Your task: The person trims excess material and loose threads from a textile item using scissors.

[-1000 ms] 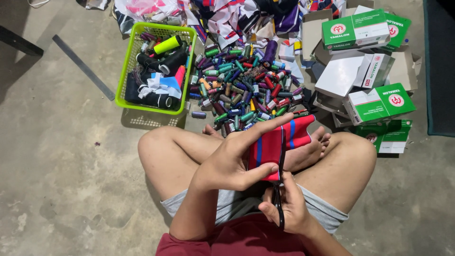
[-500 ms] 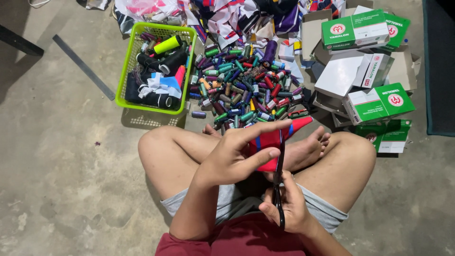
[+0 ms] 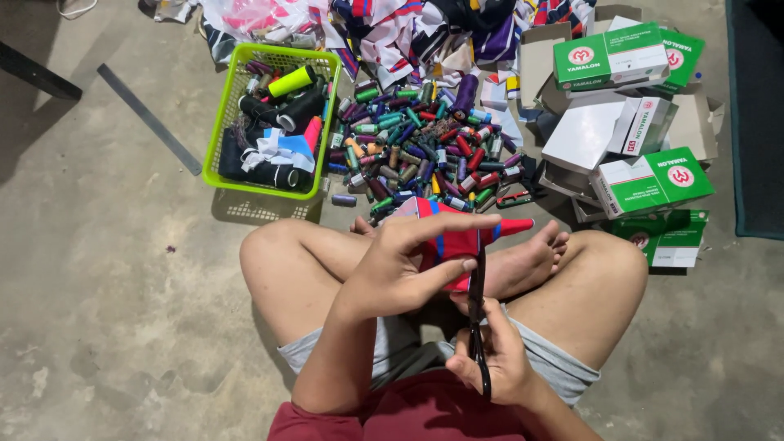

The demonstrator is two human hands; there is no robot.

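I sit cross-legged on a concrete floor. My left hand (image 3: pixel 400 265) holds a folded piece of red and blue striped fabric (image 3: pixel 457 237) above my lap, thumb under it and fingers stretched over the top. My right hand (image 3: pixel 494 367) grips black scissors (image 3: pixel 476 314) whose blades point up against the fabric's lower edge, just right of the left thumb. How far the blades are apart is hard to make out.
A heap of coloured thread spools (image 3: pixel 425 147) lies ahead of my knees. Left of it stands a green plastic basket (image 3: pixel 219 135) with larger spools. Green and white cardboard boxes (image 3: pixel 645 180) are stacked at the right. Fabric scraps (image 3: pixel 392 33) pile up behind.
The fabric has been drawn in and folded smaller under my left hand. The scissors stay at its lower edge, and my right hand has barely shifted.
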